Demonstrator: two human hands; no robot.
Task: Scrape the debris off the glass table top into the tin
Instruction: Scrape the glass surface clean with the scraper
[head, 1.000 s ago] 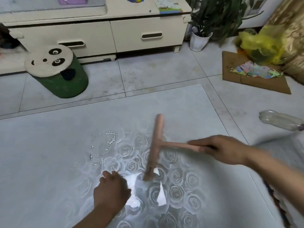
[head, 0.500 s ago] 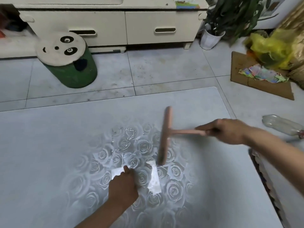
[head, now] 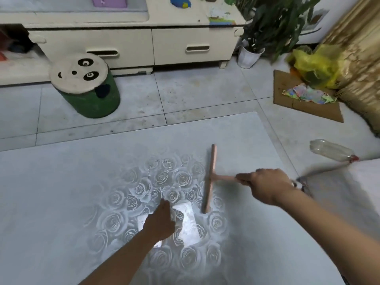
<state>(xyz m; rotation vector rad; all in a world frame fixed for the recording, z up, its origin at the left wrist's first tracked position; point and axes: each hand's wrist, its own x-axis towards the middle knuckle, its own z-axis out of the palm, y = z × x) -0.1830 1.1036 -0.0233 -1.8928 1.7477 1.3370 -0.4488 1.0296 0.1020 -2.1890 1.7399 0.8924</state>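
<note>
The glass table top has a rose pattern, and small white bits of debris lie on it. My right hand grips the handle of a T-shaped wooden scraper. Its long blade stands on the glass just right of the debris. My left hand rests on the glass below the debris, over bright glare patches. It is seen from behind, so its fingers are mostly hidden. I cannot make out a tin.
Beyond the table's far edge is tiled floor with a green panda stool. Behind it stand a cream drawer cabinet and a potted plant. Cardboard, a yellow bag and an empty plastic bottle lie at the right.
The view has shifted. The scraper blade has turned more upright, and its near end has drawn a little away from my left hand, which stays below the debris.
</note>
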